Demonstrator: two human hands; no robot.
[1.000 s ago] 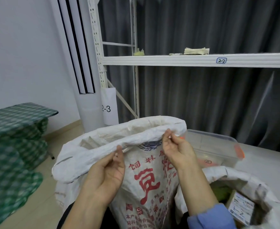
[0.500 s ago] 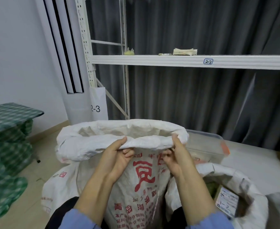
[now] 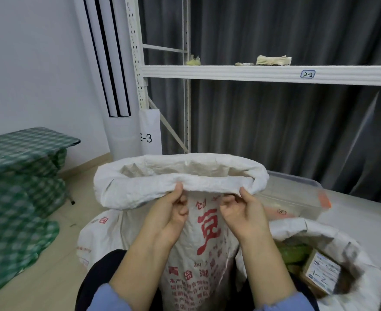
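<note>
You held the white woven sack upright close in front of you, its mouth open and its top turned outward into a thick rolled cuff. Your left hand pinched the near lower edge of that cuff, thumb on the outside and fingers curled under it. Your right hand gripped the same edge in the same way. The 2 hands were near each other but apart, with the sack's red print showing between them. Just to your right stood a second sack, also open, with a labelled box inside. Behind it sat a clear plastic bin. Above, the shelf tagged 2-2 carried a stack of papers, and green checked cloth lay to your left.
</note>
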